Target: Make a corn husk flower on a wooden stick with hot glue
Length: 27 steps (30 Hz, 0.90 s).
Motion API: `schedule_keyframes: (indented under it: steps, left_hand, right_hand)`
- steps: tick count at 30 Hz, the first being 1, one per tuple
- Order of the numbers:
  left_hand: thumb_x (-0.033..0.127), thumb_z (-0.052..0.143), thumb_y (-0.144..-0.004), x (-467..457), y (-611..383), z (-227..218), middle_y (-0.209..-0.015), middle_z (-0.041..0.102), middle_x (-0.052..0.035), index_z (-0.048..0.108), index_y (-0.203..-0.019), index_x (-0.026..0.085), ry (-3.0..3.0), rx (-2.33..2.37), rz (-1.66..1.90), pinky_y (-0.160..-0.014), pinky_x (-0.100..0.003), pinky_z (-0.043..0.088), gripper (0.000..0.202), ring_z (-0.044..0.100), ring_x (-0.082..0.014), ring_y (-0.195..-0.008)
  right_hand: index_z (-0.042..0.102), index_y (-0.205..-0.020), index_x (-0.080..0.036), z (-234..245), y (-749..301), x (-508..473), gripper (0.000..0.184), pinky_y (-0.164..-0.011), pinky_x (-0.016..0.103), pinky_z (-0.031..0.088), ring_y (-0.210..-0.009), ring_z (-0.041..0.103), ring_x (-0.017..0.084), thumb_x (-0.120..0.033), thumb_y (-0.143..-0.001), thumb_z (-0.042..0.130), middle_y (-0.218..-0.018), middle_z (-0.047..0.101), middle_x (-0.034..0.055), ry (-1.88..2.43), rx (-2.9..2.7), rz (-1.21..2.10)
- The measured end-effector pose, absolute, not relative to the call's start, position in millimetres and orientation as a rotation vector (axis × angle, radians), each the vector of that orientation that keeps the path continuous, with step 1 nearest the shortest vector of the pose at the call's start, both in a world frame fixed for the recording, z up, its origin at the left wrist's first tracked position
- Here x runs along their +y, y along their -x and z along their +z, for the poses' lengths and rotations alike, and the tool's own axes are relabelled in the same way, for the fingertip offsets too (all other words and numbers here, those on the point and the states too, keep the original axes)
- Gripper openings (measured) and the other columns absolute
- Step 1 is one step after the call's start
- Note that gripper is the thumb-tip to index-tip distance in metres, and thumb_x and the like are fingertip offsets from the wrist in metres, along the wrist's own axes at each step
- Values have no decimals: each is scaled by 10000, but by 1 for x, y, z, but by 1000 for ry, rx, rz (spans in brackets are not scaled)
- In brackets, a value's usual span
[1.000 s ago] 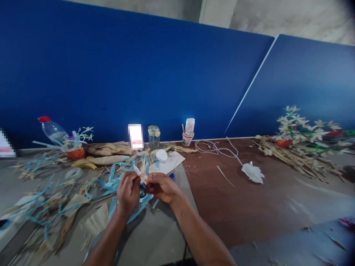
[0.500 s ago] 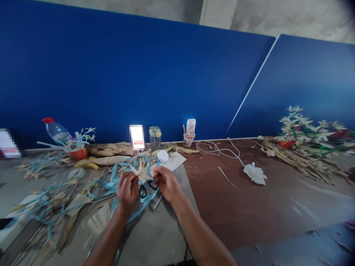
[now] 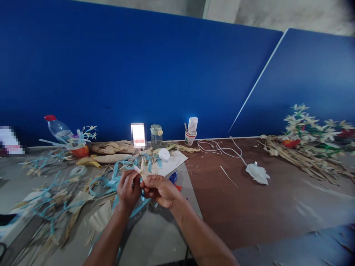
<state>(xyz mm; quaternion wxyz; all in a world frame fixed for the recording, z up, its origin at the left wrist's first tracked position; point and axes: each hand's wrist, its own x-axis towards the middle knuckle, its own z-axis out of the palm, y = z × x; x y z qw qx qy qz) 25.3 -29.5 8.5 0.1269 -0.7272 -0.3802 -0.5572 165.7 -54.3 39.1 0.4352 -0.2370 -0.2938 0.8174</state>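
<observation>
Both hands pinch a pale artificial flower above the cluttered grey surface.
The left hand has its grip closed, thumb against fingers, at the flower's left side; the right hand has its grip pinched on the right-hand petals (the fingertips nearly meet). Light-blue ribbon lies tangled beside the left hand, and a round white spool sits by a white sheet beyond.
</observation>
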Motion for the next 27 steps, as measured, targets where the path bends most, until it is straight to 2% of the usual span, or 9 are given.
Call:
schedule_keyframes:
  steps: [7, 13, 19, 24, 27]
  left_hand:
    - [128, 513, -804, -33, -31, 13, -743, 572, -41, 551, -796, 180, 2100, -1180, -1705, -657, -281, 450, 65, 547, -156, -714]
    - [160, 513, -810, -34, -34, 13, -722, 568, -39, 541, -759, 182, 2123, -1299, -1784, -635, -280, 445, 62, 540, -150, -692]
    - [142, 532, -793, -33, -33, 14, -714, 559, -27, 532, -727, 181, 2128, -1298, -1816, -629, -267, 427, 77, 532, -142, -681]
    - [129, 517, -799, -29, -28, 10, -734, 570, -40, 550, -770, 173, 2114, -1237, -1766, -656, -274, 433, 62, 539, -152, -709]
    - [130, 509, -806, -28, -25, 10, -745, 576, -44, 551, -786, 170, 2105, -1232, -1742, -668, -280, 443, 61, 542, -153, -718]
  right_hand:
    - [600, -559, -129, 34, -161, -55, 223, -457, 191, 254, -478, 444, 54, -228, -496, 789, -595, 623, 11, 631, -672, 1980]
    - [627, -568, -137, 35, -160, -57, 200, -479, 206, 268, -466, 401, 53, -269, -524, 772, -487, 521, -35, 668, -763, 1880]
    - [635, -570, -130, 37, -159, -58, 199, -481, 206, 242, -471, 385, 49, -293, -564, 750, -495, 512, -33, 655, -869, 1787]
    - [609, -556, -135, 34, -161, -55, 225, -489, 211, 247, -475, 383, 52, -297, -544, 764, -545, 562, -17, 678, -859, 1788]
    - [608, -554, -132, 32, -163, -53, 237, -497, 216, 250, -466, 367, 51, -307, -543, 768, -521, 544, -23, 688, -910, 1792]
